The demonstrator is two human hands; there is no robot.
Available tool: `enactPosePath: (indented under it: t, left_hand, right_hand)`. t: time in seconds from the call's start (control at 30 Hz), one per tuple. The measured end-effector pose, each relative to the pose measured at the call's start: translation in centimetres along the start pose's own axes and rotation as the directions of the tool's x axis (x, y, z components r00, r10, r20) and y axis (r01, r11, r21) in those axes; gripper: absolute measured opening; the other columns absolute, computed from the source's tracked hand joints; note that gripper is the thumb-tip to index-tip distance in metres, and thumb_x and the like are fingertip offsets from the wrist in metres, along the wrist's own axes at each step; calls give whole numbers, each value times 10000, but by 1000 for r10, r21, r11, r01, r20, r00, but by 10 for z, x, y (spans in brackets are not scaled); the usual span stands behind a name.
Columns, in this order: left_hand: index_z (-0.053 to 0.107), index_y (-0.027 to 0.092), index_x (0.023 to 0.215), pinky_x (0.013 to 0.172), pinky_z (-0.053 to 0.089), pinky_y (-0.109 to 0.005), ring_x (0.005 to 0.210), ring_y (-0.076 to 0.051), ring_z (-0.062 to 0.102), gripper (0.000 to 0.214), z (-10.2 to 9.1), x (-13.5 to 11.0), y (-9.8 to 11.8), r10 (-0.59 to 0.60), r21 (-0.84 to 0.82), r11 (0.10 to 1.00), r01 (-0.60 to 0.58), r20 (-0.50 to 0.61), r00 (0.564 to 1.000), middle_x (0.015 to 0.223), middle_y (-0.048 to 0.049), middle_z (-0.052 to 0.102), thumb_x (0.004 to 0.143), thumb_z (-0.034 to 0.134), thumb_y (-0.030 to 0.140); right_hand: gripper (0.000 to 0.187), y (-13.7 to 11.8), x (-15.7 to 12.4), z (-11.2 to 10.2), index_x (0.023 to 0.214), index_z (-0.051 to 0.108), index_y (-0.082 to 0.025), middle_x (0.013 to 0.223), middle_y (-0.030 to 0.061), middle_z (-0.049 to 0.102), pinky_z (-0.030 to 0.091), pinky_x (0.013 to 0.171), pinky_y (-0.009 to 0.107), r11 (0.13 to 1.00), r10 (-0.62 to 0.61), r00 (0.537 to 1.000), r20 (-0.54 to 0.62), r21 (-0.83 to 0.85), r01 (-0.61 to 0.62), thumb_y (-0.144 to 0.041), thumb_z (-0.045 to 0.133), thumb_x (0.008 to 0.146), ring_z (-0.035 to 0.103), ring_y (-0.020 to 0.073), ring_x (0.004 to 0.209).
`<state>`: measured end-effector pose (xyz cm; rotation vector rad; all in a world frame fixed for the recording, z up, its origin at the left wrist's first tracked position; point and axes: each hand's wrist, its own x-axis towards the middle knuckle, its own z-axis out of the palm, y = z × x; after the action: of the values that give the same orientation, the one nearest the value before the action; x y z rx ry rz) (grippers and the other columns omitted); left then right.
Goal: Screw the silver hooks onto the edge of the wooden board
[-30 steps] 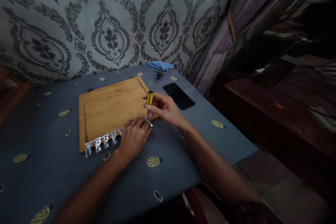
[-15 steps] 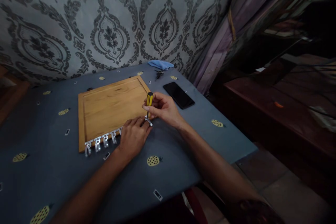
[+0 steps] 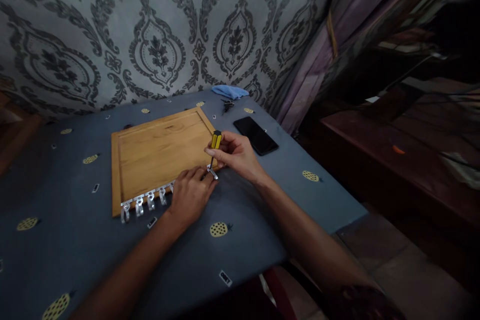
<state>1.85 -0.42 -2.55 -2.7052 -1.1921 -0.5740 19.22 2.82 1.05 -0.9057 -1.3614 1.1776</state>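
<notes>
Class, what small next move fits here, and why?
Probably turn the screwdriver slightly with the right hand: its tip appears set at one end of the hook rail, and the left hand seems to steady that rail against the wooden board.

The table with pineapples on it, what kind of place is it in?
Probably a room in someone's home: there's fancy patterned wallpaper behind, a purplish curtain gathered beside it, and the table has that cheerful pineapple print.
</notes>
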Motion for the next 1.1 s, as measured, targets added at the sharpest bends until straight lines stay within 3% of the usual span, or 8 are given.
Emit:
enactPosePath:
  t: [0.23,0.53,0.9,1.1]
  left_hand:
    - [769,192,1044,908,578,-432,1081,-280,752,163,2,-1,0,-8,-3,1000,8,-6,1000,1171,-123,794,1002,646,289]
    - [770,186,1041,908,589,-434,1078,-281,755,173,2,-1,0,-5,-5,1000,5,-4,1000,1170,-124,795,1009,631,284]
    - [770,183,1044,897,600,-427,1078,-281,761,156,-2,1,2,-9,2,1000,9,19,1000,1189,-111,795,996,656,278]
    - [765,184,1040,898,589,-428,1076,-280,756,157,0,0,1,-11,-1,1000,11,9,1000,1178,-110,795,999,651,283]
  right_hand:
    - [476,-4,-1,-6,1040,754,-168,760,-18,654,511,538,231,999,-45,996,76,-24,47,-575,840,809,548,74,541]
    - [444,-1,2,1,802,618,-215,683,-60,574,462,441,222,998,-60,998,-36,20,60,-534,915,718,486,71,482]
    - [507,-2,1,7,792,549,-236,678,-62,524,415,389,222,991,-134,961,-241,-25,132,-613,882,732,415,67,467]
    - [505,-1,2,5,782,550,-236,642,-68,496,395,372,224,993,-115,974,-194,-26,113,-610,885,730,407,70,452]
